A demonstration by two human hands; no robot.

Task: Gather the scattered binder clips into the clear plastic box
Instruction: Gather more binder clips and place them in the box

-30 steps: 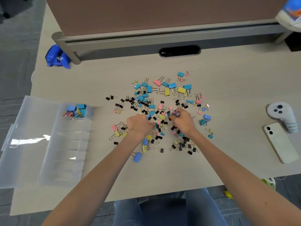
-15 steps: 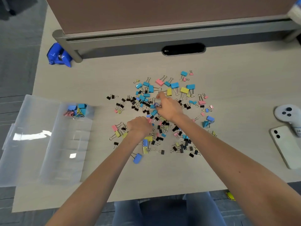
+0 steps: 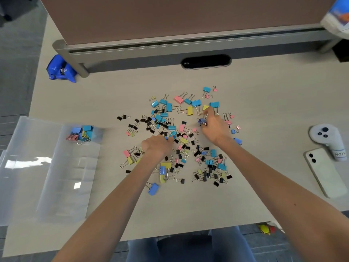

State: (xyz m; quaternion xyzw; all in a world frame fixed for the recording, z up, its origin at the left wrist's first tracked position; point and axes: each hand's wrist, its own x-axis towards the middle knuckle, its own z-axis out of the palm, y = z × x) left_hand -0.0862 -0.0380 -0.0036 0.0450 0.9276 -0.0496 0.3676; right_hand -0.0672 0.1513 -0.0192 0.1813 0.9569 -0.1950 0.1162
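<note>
Since half a second back, the right hand (image 3: 215, 127) has slid from the middle of the binder clips (image 3: 181, 140) out to roughly 1 o'clock of the pile. The left hand (image 3: 157, 146) has barely budged.

The left hand sits knuckles-up on the pile's centre, fingers curled under and touching clips, but it's hard to tell if any are actually inside. The right hand pinches a dark blue clip (image 3: 202, 121), one fingertip right at a yellow clip (image 3: 205, 107).

The clear plastic box (image 3: 49, 176) lies open at 9 o'clock on the desk (image 3: 188, 205), a handful of clips in its far corner. There's a blue tape dispenser (image 3: 60, 69) at 10 o'clock, a controller (image 3: 326, 138) at 3 and a phone (image 3: 324, 173) at 4. Both forearms hide some of the pile's near side.
</note>
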